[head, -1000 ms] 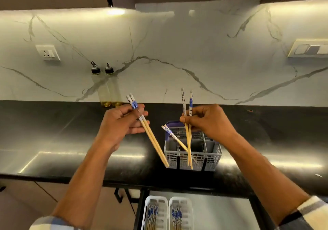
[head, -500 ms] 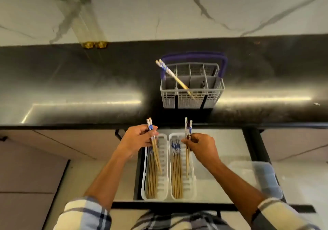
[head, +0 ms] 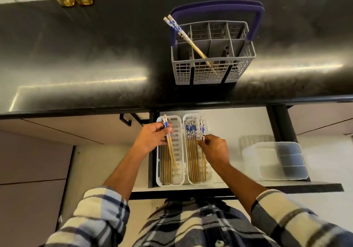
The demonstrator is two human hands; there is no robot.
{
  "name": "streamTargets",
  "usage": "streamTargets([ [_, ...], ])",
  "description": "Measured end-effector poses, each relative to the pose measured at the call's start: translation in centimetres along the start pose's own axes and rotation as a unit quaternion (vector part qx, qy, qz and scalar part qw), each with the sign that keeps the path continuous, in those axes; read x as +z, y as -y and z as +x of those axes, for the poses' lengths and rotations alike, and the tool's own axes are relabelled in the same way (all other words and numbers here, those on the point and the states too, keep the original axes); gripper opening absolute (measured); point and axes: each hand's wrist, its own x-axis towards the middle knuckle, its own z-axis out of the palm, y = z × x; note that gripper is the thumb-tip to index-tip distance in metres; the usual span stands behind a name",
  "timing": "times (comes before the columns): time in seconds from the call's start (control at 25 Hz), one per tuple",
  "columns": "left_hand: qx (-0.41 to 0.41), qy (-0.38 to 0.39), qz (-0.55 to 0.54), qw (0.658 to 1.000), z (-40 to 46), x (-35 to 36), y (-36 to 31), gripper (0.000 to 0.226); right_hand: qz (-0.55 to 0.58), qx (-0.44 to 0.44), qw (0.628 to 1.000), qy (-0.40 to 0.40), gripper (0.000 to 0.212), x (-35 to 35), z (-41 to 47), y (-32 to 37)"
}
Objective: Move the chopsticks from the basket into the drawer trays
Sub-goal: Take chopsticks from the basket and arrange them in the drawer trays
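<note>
Each hand grips a pair of chopsticks by the patterned ends: the left hand (head: 152, 136) over the left tray (head: 159, 182), the right hand (head: 214, 147) over the right tray (head: 191, 180). They look light, stiff and slick (apt to roll). One pair (head: 186, 37) remains in the basket (head: 214, 75) on the worktop (head: 86, 56).

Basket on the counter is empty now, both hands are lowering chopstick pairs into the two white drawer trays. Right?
Not quite. The head view shows the basket isn't empty: one pair of chopsticks leans in it. The rest holds: left hand and right hand each hold a pair over the left tray and right tray.
</note>
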Motion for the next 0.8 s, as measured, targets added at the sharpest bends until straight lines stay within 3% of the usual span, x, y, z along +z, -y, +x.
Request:
streamTargets([
  [0.6, -0.058, 0.000, 0.099, 0.993, 4.3, 1.4, 3.1, 0.016, -0.045, 0.053, 0.998, -0.008, 0.024, 2.5, 1.6, 1.7],
  [0.8, -0.076, -0.004, 0.073, 0.994, 4.8, 1.3, 3.0, 0.013, -0.050, 0.063, 0.997, -0.007, 0.026, 2.7, 1.8, 1.8],
])
